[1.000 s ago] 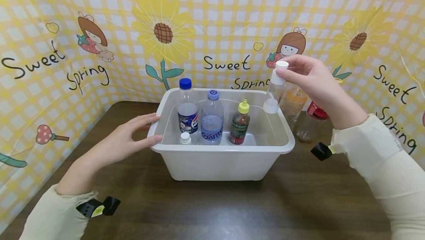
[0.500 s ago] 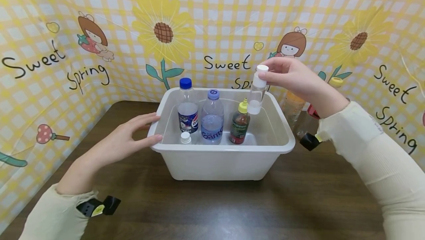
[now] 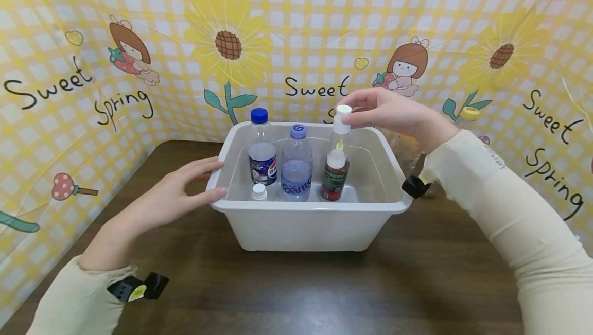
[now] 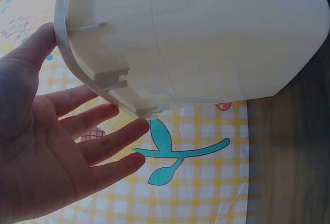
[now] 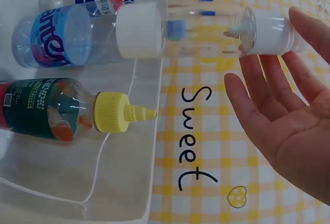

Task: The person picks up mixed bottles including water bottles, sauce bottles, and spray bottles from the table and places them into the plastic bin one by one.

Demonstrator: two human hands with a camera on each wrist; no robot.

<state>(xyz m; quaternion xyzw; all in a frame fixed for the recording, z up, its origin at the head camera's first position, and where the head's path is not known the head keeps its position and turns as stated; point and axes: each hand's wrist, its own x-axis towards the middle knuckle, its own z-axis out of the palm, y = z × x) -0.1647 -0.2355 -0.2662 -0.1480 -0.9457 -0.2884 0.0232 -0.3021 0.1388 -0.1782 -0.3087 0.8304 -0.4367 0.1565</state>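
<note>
Pinching the white cap and neck of a clear bottle (image 3: pixel 340 137), the person's right hand (image 3: pixel 394 111) held it upright from above, thumb on one side and fingers on the other. The clear bottle hung over the inside of a white tub (image 3: pixel 306 229), right of the tub's middle. In the head view its white base covered the yellow cap of a sauce bottle (image 3: pixel 333 183), whose nozzle showed through the clear body; the right wrist view showed the two apart, side by side.

The person's left hand (image 3: pixel 164 193) rested at the tub's left edge, fingers spread apart and thumb on the rim close to the near left corner.

Inside the tub, left of the sauce bottle, stood a lavender-capped bottle (image 3: pixel 296 175). Towards the far left corner was a blue-capped bottle (image 3: pixel 262 168) with a Pepsi label. At the near left corner a white-capped bottle (image 3: pixel 260 191) rose behind the rim, mostly hidden.

The tub sat near the far edge of a dark wooden counter (image 3: pixel 278 294). Beyond the tub's right edge an orange-tinted bottle (image 3: pixel 408 152) stood partly behind the right arm. Behind everything hung a yellow-and-white checked cloth (image 3: pixel 296 31) printed with sunflowers and the words "Sweet Spring".
</note>
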